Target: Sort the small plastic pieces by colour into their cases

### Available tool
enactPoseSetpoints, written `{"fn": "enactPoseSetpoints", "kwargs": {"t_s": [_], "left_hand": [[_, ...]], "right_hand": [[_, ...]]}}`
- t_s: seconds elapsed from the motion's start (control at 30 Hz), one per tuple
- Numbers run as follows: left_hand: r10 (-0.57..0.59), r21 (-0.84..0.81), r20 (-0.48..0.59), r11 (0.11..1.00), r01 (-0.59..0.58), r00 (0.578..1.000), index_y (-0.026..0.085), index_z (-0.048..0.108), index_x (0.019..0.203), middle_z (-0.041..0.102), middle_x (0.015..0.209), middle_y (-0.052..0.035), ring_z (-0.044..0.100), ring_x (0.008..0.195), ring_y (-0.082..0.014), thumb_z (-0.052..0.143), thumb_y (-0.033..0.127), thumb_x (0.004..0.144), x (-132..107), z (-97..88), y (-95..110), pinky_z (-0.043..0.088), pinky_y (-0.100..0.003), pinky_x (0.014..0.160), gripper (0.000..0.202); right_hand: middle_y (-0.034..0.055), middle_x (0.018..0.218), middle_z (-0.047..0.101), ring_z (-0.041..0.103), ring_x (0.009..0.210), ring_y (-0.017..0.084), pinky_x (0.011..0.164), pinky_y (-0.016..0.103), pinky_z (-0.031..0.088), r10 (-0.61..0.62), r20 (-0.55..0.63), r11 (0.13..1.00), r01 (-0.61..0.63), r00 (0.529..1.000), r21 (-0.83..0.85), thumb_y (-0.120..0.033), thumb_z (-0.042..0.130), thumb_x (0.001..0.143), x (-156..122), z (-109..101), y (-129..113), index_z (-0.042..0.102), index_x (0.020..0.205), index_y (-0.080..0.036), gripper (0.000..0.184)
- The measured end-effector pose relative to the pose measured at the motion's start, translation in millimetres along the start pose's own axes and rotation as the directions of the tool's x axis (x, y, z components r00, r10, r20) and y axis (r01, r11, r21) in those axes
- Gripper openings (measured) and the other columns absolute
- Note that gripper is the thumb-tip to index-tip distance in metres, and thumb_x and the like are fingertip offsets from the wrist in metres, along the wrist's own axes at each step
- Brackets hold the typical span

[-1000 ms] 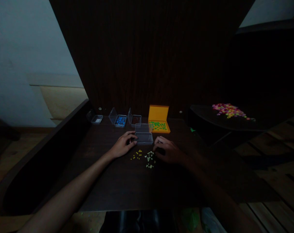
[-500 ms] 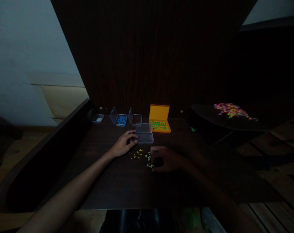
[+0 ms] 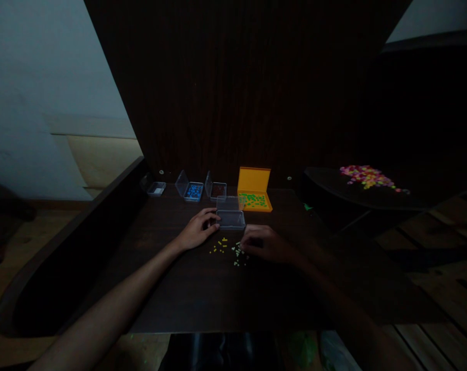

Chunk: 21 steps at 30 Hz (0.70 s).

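A clear plastic box (image 3: 230,220) with its lid tipped back stands near the middle of the dark table. My left hand (image 3: 197,229) grips its left edge, thumb and fingers curled. No pieces can be made out inside the box. Small yellow pieces (image 3: 220,246) lie scattered in front of it. Beside them is a loose group of tiny pale pieces (image 3: 237,254). My right hand (image 3: 264,244) is over the right side of that group, thumb and fingertips pinched together; whatever is between them is too small to see.
Behind the box stands an open orange case (image 3: 255,200) with green pieces. Further left are open clear boxes holding blue pieces (image 3: 193,191) and dark reddish pieces (image 3: 218,190), plus a small clear box (image 3: 156,188). Colourful beads (image 3: 368,176) lie heaped on a dark surface at right.
My right hand has lifted slightly away from the table's front and closed its fingers into a pinch, uncovering more pale pieces. My left hand stays on the clear box.
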State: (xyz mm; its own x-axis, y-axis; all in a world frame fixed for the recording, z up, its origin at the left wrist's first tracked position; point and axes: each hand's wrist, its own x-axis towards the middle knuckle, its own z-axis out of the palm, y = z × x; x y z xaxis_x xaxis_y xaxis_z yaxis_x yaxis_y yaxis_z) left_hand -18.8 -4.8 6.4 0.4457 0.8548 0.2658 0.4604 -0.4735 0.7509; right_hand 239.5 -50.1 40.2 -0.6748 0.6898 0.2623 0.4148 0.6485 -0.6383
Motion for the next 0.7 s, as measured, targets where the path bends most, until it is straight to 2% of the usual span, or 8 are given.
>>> {"fn": "enactPoseSetpoints", "kwargs": {"t_s": [0.1, 0.17, 0.3, 0.43, 0.53, 0.6, 0.7], "left_hand": [[-0.005, -0.005, -0.003, 1.000, 0.005, 1.000, 0.019, 0.067, 0.100, 0.052, 0.134, -0.0107, 0.060, 0.078, -0.0140, 0.058, 0.035, 0.085, -0.2, 0.6, 0.7, 0.053, -0.035, 0.078, 0.023], [-0.010, -0.008, -0.007, 1.000, 0.010, 1.000, 0.019, 0.067, 0.099, 0.051, 0.134, -0.0109, 0.060, 0.077, -0.0140, 0.059, 0.035, 0.085, -0.2, 1.3, 0.4, 0.053, -0.035, 0.078, 0.022], [0.006, -0.017, -0.006, 1.000, -0.007, 1.000, 0.019, 0.066, 0.100, 0.052, 0.133, -0.0112, 0.059, 0.075, -0.0129, 0.059, 0.035, 0.085, 0.1, 2.0, -0.3, 0.053, -0.034, 0.077, 0.023], [-0.001, -0.013, -0.003, 1.000, 0.001, 1.000, 0.019, 0.066, 0.099, 0.053, 0.132, -0.0105, 0.057, 0.070, -0.0111, 0.059, 0.035, 0.085, 0.2, 1.8, 0.4, 0.053, -0.033, 0.076, 0.022], [-0.004, -0.018, -0.009, 1.000, 0.004, 1.000, 0.019, 0.066, 0.099, 0.053, 0.131, -0.0101, 0.058, 0.070, -0.0115, 0.059, 0.035, 0.085, 0.1, 1.9, 1.1, 0.053, -0.034, 0.076, 0.022], [-0.003, -0.022, -0.010, 1.000, 0.003, 1.000, 0.019, 0.066, 0.099, 0.053, 0.132, -0.0101, 0.058, 0.071, -0.0117, 0.058, 0.035, 0.085, -0.1, 2.0, 1.5, 0.053, -0.034, 0.076, 0.022], [-0.004, -0.026, -0.008, 1.000, 0.004, 1.000, 0.019, 0.066, 0.099, 0.053, 0.132, -0.0104, 0.057, 0.071, -0.0116, 0.058, 0.035, 0.084, -0.3, 2.1, 1.9, 0.053, -0.034, 0.077, 0.022]], "right_hand": [[0.0008, 0.070, 0.059, 0.051, 0.061, 0.011, 0.058, 0.022, 0.038, 0.107, -0.117, 0.988, -0.119, 0.987, -0.101, -0.037, 0.055, 0.091, 9.4, -4.0, 9.3, 0.069, 0.086, -0.017, 0.025], [-0.0004, 0.065, 0.057, 0.049, 0.058, 0.010, 0.056, 0.022, 0.036, 0.172, -0.155, 0.967, -0.197, 0.973, -0.164, -0.034, 0.055, 0.090, 17.7, -5.9, 17.7, 0.069, 0.085, -0.016, 0.023], [0.0003, 0.066, 0.062, 0.054, 0.059, 0.012, 0.056, 0.022, 0.035, 0.279, -0.119, 0.909, -0.302, 0.953, -0.288, -0.031, 0.054, 0.089, 35.9, -6.7, 31.9, 0.071, 0.088, -0.017, 0.022], [0.0061, 0.084, 0.072, 0.064, 0.074, 0.018, 0.065, 0.025, 0.041, 0.347, -0.045, 0.804, -0.322, 0.937, -0.500, -0.031, 0.050, 0.092, 51.8, -5.6, 33.7, 0.074, 0.095, -0.019, 0.026], [0.0101, 0.092, 0.074, 0.067, 0.082, 0.022, 0.071, 0.028, 0.045, 0.381, -0.042, 0.726, -0.327, 0.924, -0.605, -0.032, 0.047, 0.093, 57.1, -6.6, 30.1, 0.074, 0.098, -0.020, 0.030], [0.0103, 0.093, 0.074, 0.068, 0.083, 0.022, 0.073, 0.029, 0.046, 0.376, -0.064, 0.712, -0.333, 0.924, -0.618, -0.033, 0.047, 0.093, 56.3, -7.8, 28.9, 0.074, 0.100, -0.020, 0.031], [0.0076, 0.096, 0.075, 0.068, 0.085, 0.021, 0.076, 0.029, 0.047, 0.362, -0.070, 0.741, -0.332, 0.930, -0.584, -0.029, 0.047, 0.092, 50.3, -8.4, 30.3, 0.072, 0.107, -0.022, 0.031]]}}
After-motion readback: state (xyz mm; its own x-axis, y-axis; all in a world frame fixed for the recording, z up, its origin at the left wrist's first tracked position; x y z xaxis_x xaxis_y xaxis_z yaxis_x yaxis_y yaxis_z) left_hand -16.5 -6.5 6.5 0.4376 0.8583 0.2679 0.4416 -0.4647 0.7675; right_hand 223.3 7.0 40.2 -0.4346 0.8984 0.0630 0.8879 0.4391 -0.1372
